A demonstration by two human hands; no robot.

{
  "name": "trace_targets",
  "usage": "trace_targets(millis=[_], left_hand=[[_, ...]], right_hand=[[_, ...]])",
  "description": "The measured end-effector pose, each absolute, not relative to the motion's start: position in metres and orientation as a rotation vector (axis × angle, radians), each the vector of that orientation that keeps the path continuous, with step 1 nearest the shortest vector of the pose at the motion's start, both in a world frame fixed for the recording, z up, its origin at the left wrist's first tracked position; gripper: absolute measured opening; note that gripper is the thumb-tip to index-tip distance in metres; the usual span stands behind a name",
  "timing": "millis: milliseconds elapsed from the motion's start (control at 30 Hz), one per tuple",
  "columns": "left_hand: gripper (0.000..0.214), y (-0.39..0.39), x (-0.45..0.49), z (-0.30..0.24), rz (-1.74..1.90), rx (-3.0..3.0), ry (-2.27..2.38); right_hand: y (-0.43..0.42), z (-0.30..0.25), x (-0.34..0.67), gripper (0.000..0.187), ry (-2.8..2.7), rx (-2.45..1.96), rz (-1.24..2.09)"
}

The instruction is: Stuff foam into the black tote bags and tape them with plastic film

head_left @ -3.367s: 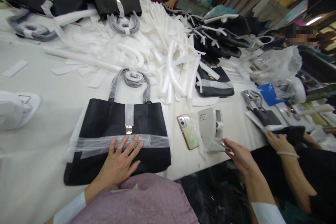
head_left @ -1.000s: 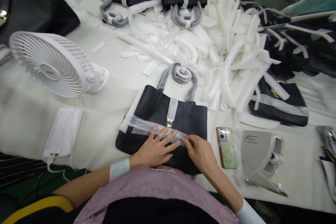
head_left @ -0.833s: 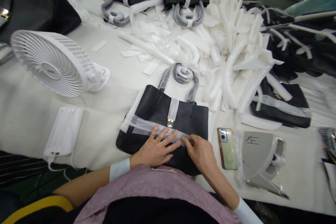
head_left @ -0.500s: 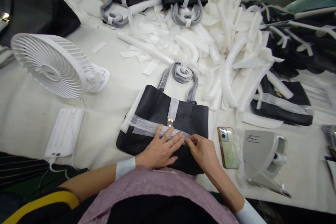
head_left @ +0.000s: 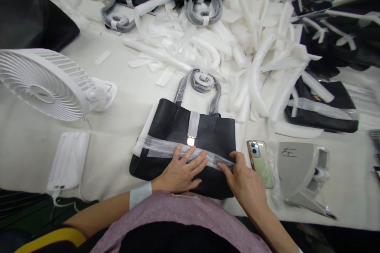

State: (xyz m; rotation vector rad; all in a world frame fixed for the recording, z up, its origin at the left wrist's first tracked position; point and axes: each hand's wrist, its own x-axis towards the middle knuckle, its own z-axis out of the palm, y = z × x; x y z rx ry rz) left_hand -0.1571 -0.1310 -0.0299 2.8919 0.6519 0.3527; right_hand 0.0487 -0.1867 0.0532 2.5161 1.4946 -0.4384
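Black handbag [head_left: 204,130] lies flat on the tabletop [head_left: 113,158]. Left hand [head_left: 181,170], spread wide, rests across its film band [head_left: 160,147], apparently steadying it. Right hand [head_left: 246,182] touches the band's end; whether its grip pinches cannot be told.

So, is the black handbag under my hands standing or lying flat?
The black handbag lies flat: its gold clasp faces up, wrapped handles resting on the table.

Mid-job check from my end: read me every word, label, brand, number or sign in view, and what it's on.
"左", handwritten, on the gray tape dispenser.
White fan: small hub mark, too blurred to read.
White cabled box: faint print along one edge, too small to read.
Black bag: no lettering I can make out.
Phone: none legible.
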Motion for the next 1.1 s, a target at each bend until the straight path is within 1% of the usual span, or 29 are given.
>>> trace_targets(millis=[100,133,167,300,433,500,567,633,700,733,767,833,900,933,1000,1100], left_hand=[[0.059,-0.131,-0.158,-0.031,0.36,2.874,0.644],[0.059,-0.13,-0.158,-0.03,0.356,2.865,0.648],[0.058,-0.13,-0.157,-0.029,0.353,2.857,0.652],[0.062,-0.133,-0.149,-0.024,0.388,2.832,0.67],[0.068,-0.144,-0.133,-0.027,0.507,2.819,0.774],[0.066,-0.148,-0.127,-0.031,0.593,2.793,0.81],[0.065,-0.148,-0.126,-0.034,0.672,2.77,0.808],[0.059,-0.143,-0.136,-0.035,0.729,2.811,0.716],[0.05,-0.132,-0.161,-0.039,0.786,2.899,0.585],[0.048,-0.124,-0.178,-0.043,0.844,2.933,0.555],[0.048,-0.115,-0.196,-0.049,0.92,2.918,0.643],[0.044,-0.095,-0.231,-0.062,1.14,2.765,1.005],[0.033,-0.079,-0.256,-0.072,1.094,2.653,1.176],[0.031,-0.074,-0.263,-0.074,1.026,2.581,1.239],[0.036,-0.072,-0.268,-0.07,0.907,2.392,1.383],[0.053,-0.081,-0.262,-0.047,0.731,2.078,1.538]], right_hand=[[-0.202,0.046,0.06,0.069,1.402,2.78,-0.604],[-0.206,0.042,0.064,0.075,1.379,2.855,-0.684],[-0.209,0.037,0.067,0.077,1.364,2.907,-0.765],[-0.213,0.02,0.077,0.063,1.343,2.987,-1.044],[-0.215,0.019,0.077,0.058,1.253,3.113,-1.43],[-0.217,0.021,0.076,0.052,1.288,3.13,-1.533],[-0.223,0.022,0.074,0.044,1.351,3.154,-1.424],[-0.234,0.023,0.071,0.039,1.35,3.186,-1.162],[-0.252,0.021,0.066,0.04,1.257,3.208,-0.937],[-0.261,0.018,0.063,0.042,1.2,3.217,-0.888],[-0.269,0.013,0.06,0.044,1.152,3.225,-0.89],[-0.281,0.004,0.053,0.046,1.11,3.252,-0.972],[-0.282,-0.002,0.048,0.049,1.127,3.312,-1.036],[-0.279,-0.002,0.047,0.052,1.142,3.352,-1.044],[-0.264,0.007,0.052,0.059,1.155,3.459,-0.975],[-0.233,0.031,0.073,0.075,1.026,3.749,-0.745]])
